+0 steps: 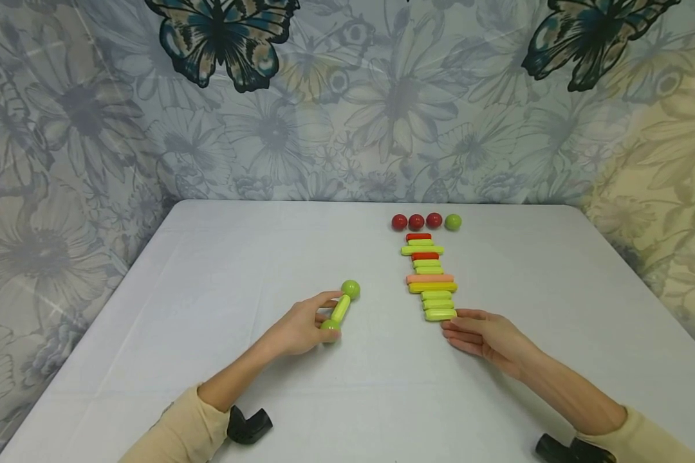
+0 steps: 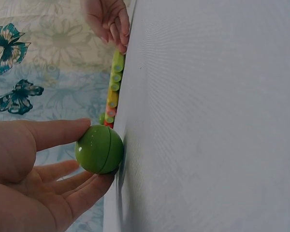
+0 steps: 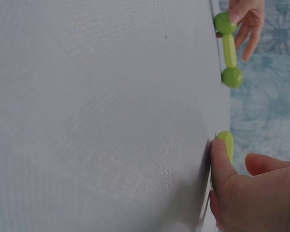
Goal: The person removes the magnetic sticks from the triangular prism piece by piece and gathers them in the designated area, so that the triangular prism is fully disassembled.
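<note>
My left hand (image 1: 298, 326) holds a dumbbell-shaped piece, a light-green stick (image 1: 340, 309) with a green ball (image 1: 351, 289) at each end. In the left wrist view its near ball (image 2: 99, 149) sits between the fingers and thumb. Over on the right, my right hand (image 1: 495, 337) touches the right end of the nearest green stick (image 1: 440, 315) in a column of sticks. The right wrist view shows one finger lying against that stick (image 3: 226, 143), the thumb standing apart from it. Above it lie green, yellow (image 1: 432, 288), orange (image 1: 430, 278) and red (image 1: 425, 256) sticks.
Beyond the column sit three red balls (image 1: 416, 222) and a green ball (image 1: 453, 222) in a row near the far edge of the white table (image 1: 208, 270). A wall with flower and butterfly patterns (image 1: 402, 106) stands behind. Black wrist devices (image 1: 249, 426) show by the sleeves.
</note>
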Action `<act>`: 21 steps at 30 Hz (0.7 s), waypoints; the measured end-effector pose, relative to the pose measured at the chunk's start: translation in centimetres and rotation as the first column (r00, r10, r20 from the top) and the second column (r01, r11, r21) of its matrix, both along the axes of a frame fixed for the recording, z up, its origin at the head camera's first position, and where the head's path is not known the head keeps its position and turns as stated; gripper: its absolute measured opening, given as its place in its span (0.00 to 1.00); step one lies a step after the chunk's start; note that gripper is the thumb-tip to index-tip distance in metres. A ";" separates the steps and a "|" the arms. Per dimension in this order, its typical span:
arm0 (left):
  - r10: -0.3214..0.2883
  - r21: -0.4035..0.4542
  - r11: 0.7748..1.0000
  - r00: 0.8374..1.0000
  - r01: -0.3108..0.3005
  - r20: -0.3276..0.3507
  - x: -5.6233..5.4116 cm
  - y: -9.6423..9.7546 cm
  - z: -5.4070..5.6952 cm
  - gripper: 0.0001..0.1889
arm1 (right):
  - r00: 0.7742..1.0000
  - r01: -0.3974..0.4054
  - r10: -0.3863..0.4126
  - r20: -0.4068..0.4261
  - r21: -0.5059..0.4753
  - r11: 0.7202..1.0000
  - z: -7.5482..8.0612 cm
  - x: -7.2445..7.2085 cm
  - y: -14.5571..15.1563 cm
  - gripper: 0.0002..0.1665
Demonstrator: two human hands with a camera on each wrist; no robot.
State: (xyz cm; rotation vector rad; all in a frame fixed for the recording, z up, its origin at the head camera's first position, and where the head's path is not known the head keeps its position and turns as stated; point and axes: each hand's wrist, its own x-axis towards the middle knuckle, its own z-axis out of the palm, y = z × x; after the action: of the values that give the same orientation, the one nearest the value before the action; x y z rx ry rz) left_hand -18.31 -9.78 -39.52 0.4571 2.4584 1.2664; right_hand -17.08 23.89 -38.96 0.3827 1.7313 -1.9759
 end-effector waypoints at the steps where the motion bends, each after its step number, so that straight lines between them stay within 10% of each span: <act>1: -0.001 0.000 1.000 1.000 0.001 -0.001 0.0 0.0 0.0 0.36 | 1.000 0.005 -0.005 -0.001 -0.003 1.000 0.0 0.0 0.0 0.37; 21: -0.007 0.010 1.000 1.000 0.007 0.008 0.0 -0.1 0.1 0.36 | 0.994 -0.035 0.045 -0.101 0.105 0.994 1.1 -0.5 -0.1 0.35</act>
State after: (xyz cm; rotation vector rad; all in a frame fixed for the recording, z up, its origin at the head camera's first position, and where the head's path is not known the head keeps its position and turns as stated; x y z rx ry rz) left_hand -18.33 -9.87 -39.46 0.4624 2.4426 1.2759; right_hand -17.60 23.84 -37.84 0.2825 1.8965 -1.9132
